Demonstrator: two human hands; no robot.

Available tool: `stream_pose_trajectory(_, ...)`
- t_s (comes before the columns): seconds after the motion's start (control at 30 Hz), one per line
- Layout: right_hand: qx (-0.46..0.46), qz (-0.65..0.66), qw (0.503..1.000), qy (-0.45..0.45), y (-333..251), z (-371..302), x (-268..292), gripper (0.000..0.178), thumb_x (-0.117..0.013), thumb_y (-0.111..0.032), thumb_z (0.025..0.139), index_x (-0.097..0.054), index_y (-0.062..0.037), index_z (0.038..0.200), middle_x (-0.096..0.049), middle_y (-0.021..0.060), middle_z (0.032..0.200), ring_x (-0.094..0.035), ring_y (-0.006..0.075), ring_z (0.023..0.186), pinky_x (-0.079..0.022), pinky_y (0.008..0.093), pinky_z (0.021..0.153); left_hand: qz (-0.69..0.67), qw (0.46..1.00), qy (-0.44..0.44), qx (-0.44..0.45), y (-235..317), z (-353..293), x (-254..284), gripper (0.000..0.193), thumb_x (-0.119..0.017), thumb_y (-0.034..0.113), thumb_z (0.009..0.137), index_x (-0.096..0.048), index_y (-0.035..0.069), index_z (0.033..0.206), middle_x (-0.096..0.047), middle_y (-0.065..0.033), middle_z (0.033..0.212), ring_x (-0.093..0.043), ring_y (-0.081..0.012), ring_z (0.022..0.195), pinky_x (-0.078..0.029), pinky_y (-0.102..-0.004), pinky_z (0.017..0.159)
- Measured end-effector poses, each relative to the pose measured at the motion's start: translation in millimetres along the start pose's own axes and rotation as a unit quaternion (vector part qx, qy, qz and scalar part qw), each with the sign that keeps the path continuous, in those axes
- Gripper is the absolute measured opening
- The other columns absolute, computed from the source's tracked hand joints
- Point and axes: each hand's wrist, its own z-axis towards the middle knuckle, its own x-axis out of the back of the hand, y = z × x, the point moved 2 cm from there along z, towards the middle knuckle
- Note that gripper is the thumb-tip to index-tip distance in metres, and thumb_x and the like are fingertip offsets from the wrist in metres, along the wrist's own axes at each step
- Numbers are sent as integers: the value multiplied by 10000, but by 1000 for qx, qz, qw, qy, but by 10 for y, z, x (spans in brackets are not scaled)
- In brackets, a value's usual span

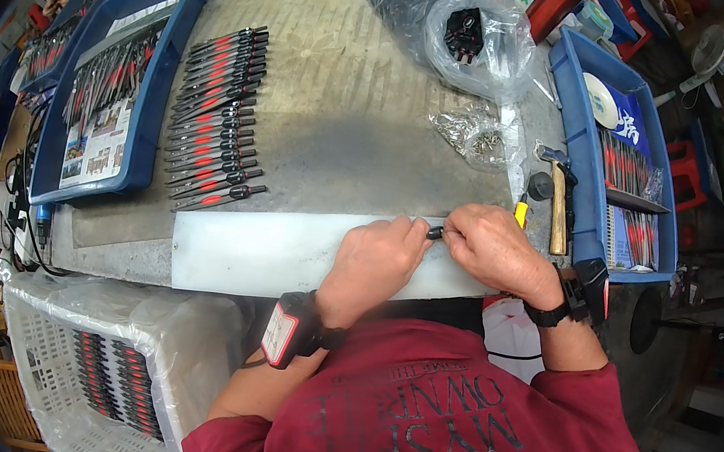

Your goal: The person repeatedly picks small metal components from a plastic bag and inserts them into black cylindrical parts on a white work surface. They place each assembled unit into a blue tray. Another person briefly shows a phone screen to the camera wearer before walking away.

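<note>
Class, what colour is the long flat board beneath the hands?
The board is milky white; it shows best in the head view.

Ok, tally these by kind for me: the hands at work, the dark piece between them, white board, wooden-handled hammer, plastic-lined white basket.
Left hand and right hand: 2
Dark piece: 1
White board: 1
Wooden-handled hammer: 1
Plastic-lined white basket: 1
Total: 6
</note>
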Motion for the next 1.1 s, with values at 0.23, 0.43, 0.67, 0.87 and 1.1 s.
stream_pose_trajectory(0.23, -27, 13, 999, 11, 12, -15, -20, 141, -546, -99, 791, -549, 10, 701, -592, 221, 732, -580, 416, 703, -458, 492, 649, -4, 1000, -6, 7, -5, -7, -8, 180, -658, 146, 803, -572, 50, 929, -535, -79, 685, -591, -241, 581, -476, -360, 484)
stream_pose_trajectory(0.43, -28, 22, 999, 18, 10, -30, -32, 129, -579, -117, 791, -569, 5, 751, -595, 208, 757, -584, 403, 747, -461, 476, 677, -12, 1000, 1, 4, -10, -4, -7, 178, -659, 145, 803, -575, 45, 924, -541, -81, 690, -594, -243, 582, -480, -360, 489)
stream_pose_trajectory(0.67, -94, 95, 990, 40, 27, -80, 30, 191, -634, -178, 802, -583, 0, 846, -593, 175, 799, -590, 354, 747, -463, 433, 678, -4, 1000, 24, -11, 1, 14, -1, 157, -640, 167, 804, -561, 40, 853, -528, -73, 653, -575, -227, 547, -461, -350, 469)
stream_pose_trajectory(0.87, -103, 158, 980, 64, 102, -96, 66, 223, -634, -202, 837, -606, -1, 930, -584, 155, 844, -588, 307, 768, -456, 387, 682, -12, 1000, -5, 19, -7, 6, 12, 159, -658, 163, 809, -581, 64, 906, -544, -73, 686, -596, -250, 581, -478, -362, 491)
stream_pose_trajectory(1.1, -27, 122, 992, 35, 77, -86, -52, 205, -597, -218, 859, -637, -22, 904, -606, 171, 826, -587, 335, 794, -458, 412, 704, -14, 1000, 17, 1, 2, 14, 26, 157, -631, 185, 831, -552, 50, 839, -530, -83, 658, -579, -242, 553, -461, -360, 470)
